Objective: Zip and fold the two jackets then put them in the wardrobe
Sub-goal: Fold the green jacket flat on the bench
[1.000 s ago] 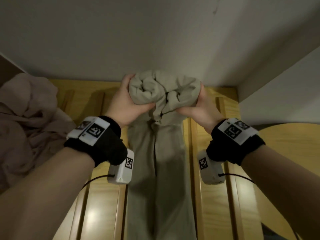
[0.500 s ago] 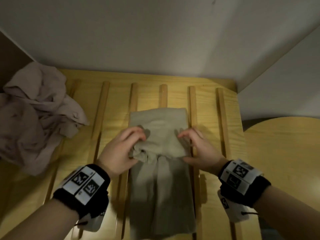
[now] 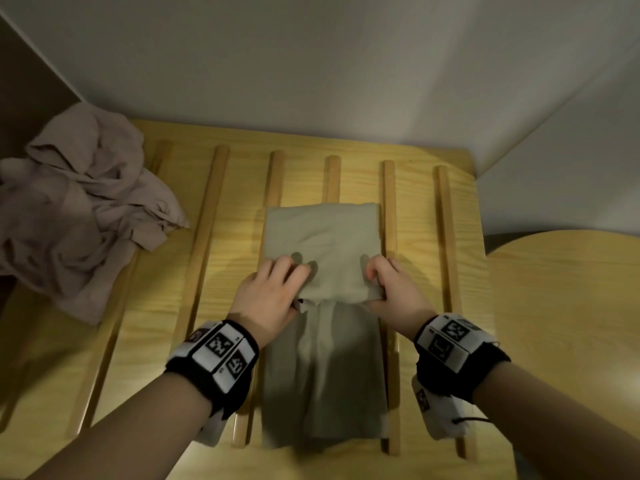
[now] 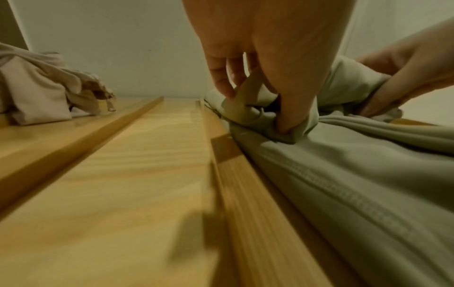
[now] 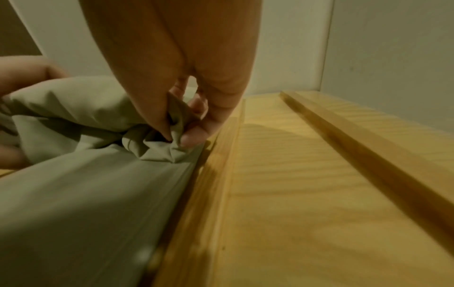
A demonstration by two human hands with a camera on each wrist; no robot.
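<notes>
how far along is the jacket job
About halfway through the first. Done: the green jacket lies narrowed into a strip on the slatted wood surface, its far part folded over. In hand: left hand and right hand pinch that fold's near edge. Left: finishing this fold, the crumpled pink jacket, then the wardrobe.

Prob. home — slatted wood bench [image 3: 221, 258]

- olive-green jacket [image 3: 322, 244]: long narrow strip lying flat on the slatted wooden surface [image 3: 221, 237], far end folded back toward the middle, fold edge bunched
- dusty-pink jacket [image 3: 72, 209]: crumpled unfolded heap at far left, well apart from the green one
</notes>
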